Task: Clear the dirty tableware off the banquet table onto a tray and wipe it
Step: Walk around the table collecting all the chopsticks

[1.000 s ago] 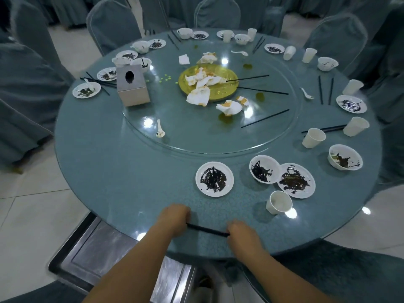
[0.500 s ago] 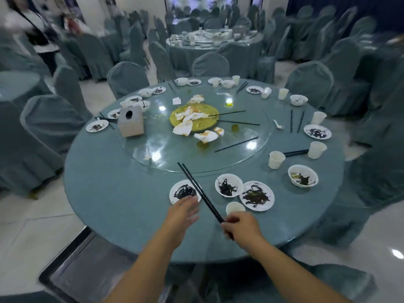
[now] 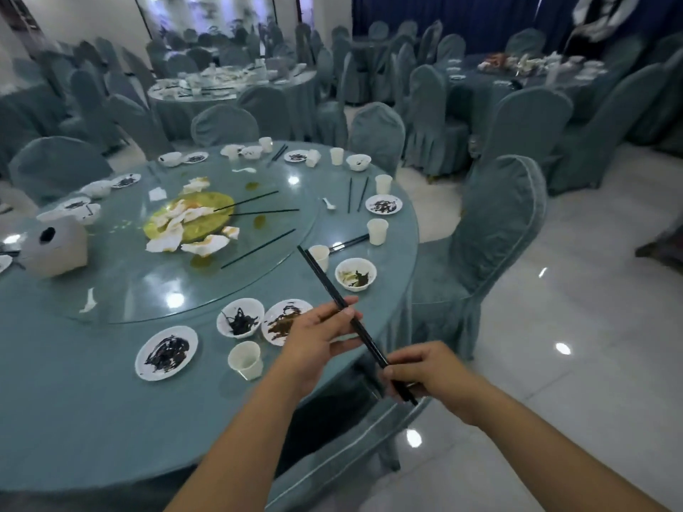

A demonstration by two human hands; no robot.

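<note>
Pair of long black chopsticks held aloft over the near edge of the round blue-green banquet table. The left hand pinches the shafts at mid-length; the right hand is closed around the lower ends. The sticks appear light, rigid and smooth, so likely slippery; gripping both together near the middle should prevent them splaying or sliding free.

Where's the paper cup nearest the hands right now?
In the head view, the paper cup stands near the table's front edge, just left of the left hand, with a dirty plate on its left.
</note>
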